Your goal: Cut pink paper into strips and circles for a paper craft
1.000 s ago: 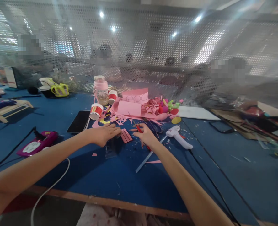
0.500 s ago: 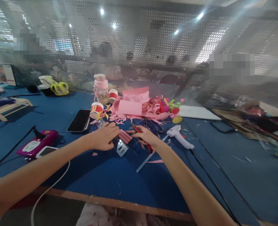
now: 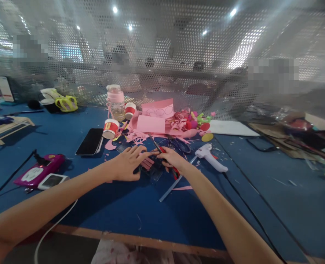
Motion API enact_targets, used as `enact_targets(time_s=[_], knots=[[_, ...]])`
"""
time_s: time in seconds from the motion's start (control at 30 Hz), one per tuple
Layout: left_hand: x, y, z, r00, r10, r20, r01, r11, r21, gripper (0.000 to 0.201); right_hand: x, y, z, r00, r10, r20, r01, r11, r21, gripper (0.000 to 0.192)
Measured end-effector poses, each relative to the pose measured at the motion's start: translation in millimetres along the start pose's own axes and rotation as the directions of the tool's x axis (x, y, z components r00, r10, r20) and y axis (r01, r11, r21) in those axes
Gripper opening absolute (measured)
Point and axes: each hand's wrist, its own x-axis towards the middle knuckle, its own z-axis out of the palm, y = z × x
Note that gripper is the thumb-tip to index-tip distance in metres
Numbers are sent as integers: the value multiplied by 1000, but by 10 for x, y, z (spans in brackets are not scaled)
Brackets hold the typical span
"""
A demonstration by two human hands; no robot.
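A craft workshop: blue worktable, pink paper scraps, perforated metal screen.

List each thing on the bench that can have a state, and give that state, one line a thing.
left hand: fingers spread, on the pink strips
right hand: closed on the scissors
scissors: held, blades pointing away
pink strips: flat on the bench
phone: screen dark, lying flat
glue gun: lying on its side
pink bottle: upright, lid on
red-and-white cup: tipped on its side
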Motion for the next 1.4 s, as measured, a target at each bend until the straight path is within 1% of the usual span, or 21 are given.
enact_targets(time_s=[0.07, 0.1, 0.23, 0.3, 0.37, 0.47, 0.53, 0.63, 0.87, 1.17, 1.23, 1.27, 1.33, 1.4], knots=[[-90, 55, 2, 999, -45, -14, 44, 999, -15, 69, -3, 3, -4, 1000, -4, 14, 4, 1000, 26, 26], [-136, 85, 9, 999, -52, -3, 52, 998, -25, 69, -7, 1, -7, 1000, -10, 25, 9, 999, 37, 25], [-271, 161, 65, 988, -47, 147, 60, 995, -82, 75, -24, -7, -24, 996, -25, 89, 22, 999, 36, 21], [-294, 160, 97, 982, -39, 182, 59, 993, -105, 74, -27, -9, -26, 995, -21, 96, 19, 1000, 22, 20], [-301, 145, 132, 986, -33, 162, 51, 992, -114, 69, -30, -13, -21, 995, -13, 99, 11, 1000, 17, 19], [-308, 130, 193, 995, -46, 84, 57, 990, -127, 64, -36, -25, -11, 995, 0, 97, -2, 1000, 19, 20], [-316, 132, 230, 997, -70, 40, 75, 987, -141, 64, -40, -30, -9, 996, 7, 92, -9, 1000, 19, 21], [-318, 141, 261, 996, -92, 7, 92, 983, -158, 65, -40, -33, -11, 996, 28, 91, -30, 999, 26, 22], [-281, 123, 282, 993, -114, 25, 117, 972, -203, 65, -33, -61, 11, 995, 87, 42, -88, 996, 23, 23], [-251, 103, 283, 994, -104, 40, 110, 971, -212, 70, -18, -45, 0, 993, 111, 37, -112, 994, 16, 27], [-253, 106, 287, 993, -107, 42, 113, 970, -216, 70, -30, -39, 6, 997, 81, 14, -81, 997, -10, 29], [-254, 107, 288, 993, -110, 45, 117, 969, -219, 70, -37, -39, 9, 998, 56, -17, -57, 998, -34, 31], [-256, 109, 289, 992, -116, 51, 124, 966, -225, 69, -57, -47, 8, 993, 3, -114, -14, 996, -91, 37], [-257, 109, 285, 991, -121, 50, 129, 965, -227, 67, -83, -75, -4, 979, -32, -203, 5, 991, -130, 38]])
